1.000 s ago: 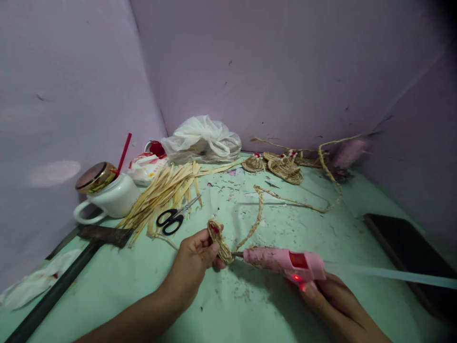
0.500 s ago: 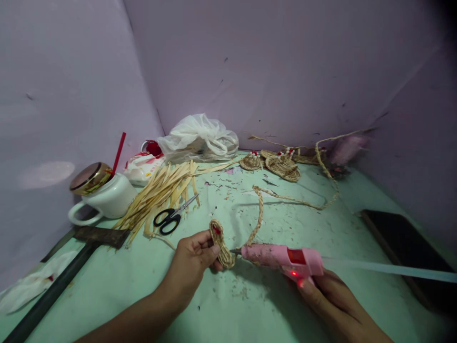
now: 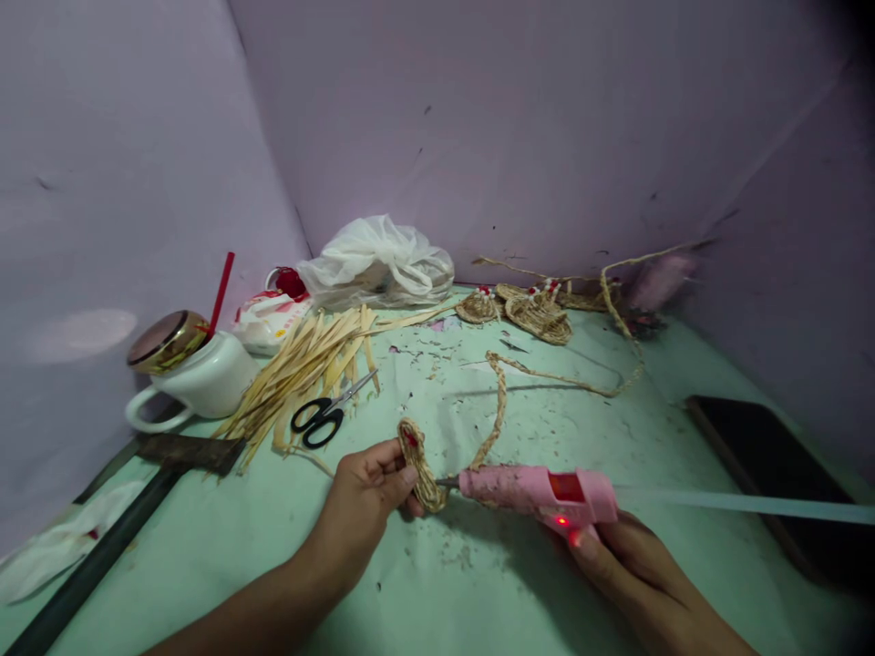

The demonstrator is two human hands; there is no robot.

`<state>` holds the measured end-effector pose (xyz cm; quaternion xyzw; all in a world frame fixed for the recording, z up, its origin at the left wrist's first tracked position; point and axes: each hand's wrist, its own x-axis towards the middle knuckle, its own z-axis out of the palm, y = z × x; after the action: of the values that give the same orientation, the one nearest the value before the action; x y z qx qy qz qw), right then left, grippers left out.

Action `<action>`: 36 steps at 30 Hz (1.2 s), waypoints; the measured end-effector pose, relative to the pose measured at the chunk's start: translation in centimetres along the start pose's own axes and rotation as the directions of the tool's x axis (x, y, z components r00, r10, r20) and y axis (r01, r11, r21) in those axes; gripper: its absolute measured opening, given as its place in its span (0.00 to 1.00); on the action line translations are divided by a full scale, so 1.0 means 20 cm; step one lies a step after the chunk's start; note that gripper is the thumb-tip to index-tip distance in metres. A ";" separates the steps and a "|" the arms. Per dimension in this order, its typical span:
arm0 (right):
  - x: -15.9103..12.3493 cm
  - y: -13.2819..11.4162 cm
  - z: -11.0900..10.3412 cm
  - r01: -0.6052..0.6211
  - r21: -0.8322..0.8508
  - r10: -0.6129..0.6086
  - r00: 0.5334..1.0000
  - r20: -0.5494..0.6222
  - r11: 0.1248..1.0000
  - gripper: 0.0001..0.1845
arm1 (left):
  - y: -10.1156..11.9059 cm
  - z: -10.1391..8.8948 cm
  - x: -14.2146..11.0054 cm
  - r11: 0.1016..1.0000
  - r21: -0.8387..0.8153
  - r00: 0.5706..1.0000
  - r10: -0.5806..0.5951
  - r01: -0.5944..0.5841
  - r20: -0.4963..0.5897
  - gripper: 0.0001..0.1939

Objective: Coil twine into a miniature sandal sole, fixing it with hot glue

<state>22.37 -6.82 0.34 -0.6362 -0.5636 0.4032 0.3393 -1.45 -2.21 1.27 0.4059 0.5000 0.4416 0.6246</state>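
Note:
My left hand [image 3: 365,501] pinches a small woven straw piece [image 3: 418,463] with a red spot on it, held on edge above the green table [image 3: 478,583]. A braided straw cord [image 3: 498,412] runs from that piece back across the table. My right hand [image 3: 629,565] grips a pink hot glue gun [image 3: 540,492] with a lit red light. Its metal nozzle touches the lower edge of the woven piece. A clear glue stick [image 3: 745,504] sticks out of the gun's rear to the right.
Black scissors [image 3: 320,419] lie beside a bundle of straw strips [image 3: 307,364]. A white mug [image 3: 198,378] with a gold lid and red straw, a hammer [image 3: 116,519], a plastic bag [image 3: 375,264], finished woven pieces [image 3: 540,314] and a dark phone [image 3: 772,456] surround the work.
The view has shifted slightly. The glue gun's nozzle has slid a little left along the woven piece; both hands keep their grips.

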 end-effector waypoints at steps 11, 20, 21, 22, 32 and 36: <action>0.00 0.00 0.01 0.034 0.010 -0.033 0.999 -0.038 0.999 0.24 | -0.01 0.00 0.00 0.998 -0.057 0.999 -0.012 0.010 -0.037 0.19; 0.01 -0.02 0.01 0.035 0.068 -0.036 0.999 0.016 0.997 0.23 | -0.02 0.00 -0.01 0.998 0.028 0.999 -0.053 0.053 -0.006 0.18; 0.01 -0.02 0.01 0.033 0.076 -0.035 0.999 0.025 0.997 0.23 | -0.02 0.00 -0.01 0.998 0.034 0.998 -0.055 0.055 -0.004 0.19; 0.01 -0.01 0.01 0.031 0.081 -0.033 0.999 0.030 0.996 0.23 | -0.02 0.00 -0.01 0.998 0.037 0.998 -0.057 0.057 -0.002 0.19; 0.01 -0.01 0.01 0.039 0.078 -0.039 0.999 0.006 0.996 0.23 | -0.02 -0.01 -0.01 0.997 0.046 0.998 -0.060 0.059 0.016 0.18; 0.01 -0.01 0.02 0.038 0.104 -0.039 0.999 0.008 0.994 0.23 | -0.02 -0.01 -0.01 0.997 0.051 0.998 -0.057 0.056 0.022 0.18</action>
<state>21.97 -6.62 0.34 -0.6047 -0.5555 0.4286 0.3768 -1.54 -2.46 0.95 0.4124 0.5150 0.4062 0.6322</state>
